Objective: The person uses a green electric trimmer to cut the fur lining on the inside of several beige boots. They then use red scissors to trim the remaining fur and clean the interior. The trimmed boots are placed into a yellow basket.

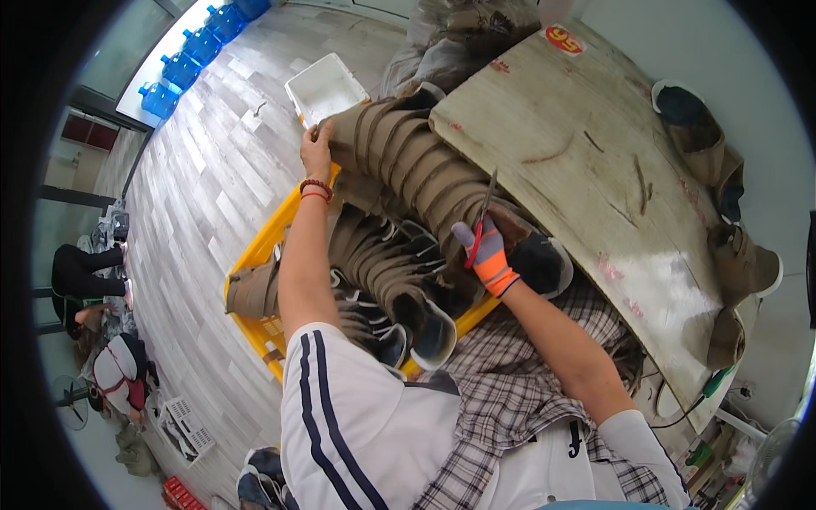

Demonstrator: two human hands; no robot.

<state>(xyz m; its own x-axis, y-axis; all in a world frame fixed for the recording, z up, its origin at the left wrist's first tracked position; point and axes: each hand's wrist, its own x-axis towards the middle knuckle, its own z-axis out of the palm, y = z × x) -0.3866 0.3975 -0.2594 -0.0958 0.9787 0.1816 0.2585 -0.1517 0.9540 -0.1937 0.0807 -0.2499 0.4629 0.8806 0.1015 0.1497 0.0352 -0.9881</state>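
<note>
A long nested row of brown shoe uppers point(404, 157) curves from the far left down to the table's near edge. My bare left hand point(317, 155), with a red bead bracelet on the wrist, grips the far end of this row. My right hand point(490, 259), in a grey glove with an orange cuff, is closed on red-handled scissors point(483, 217), whose blades point up and away. It rests against the near end of the row. Below, a yellow crate point(255, 246) holds more nested brown uppers point(365, 246) with white edges and dark blue linings.
The worn wooden table point(561, 119) at right carries dark scraps, with several brown uppers point(739, 263) along its far right edge. Beyond the crate stand a white bin point(327, 89) and clear plastic bags point(459, 38). Blue water jugs point(201, 47) line the far left; two people are at left.
</note>
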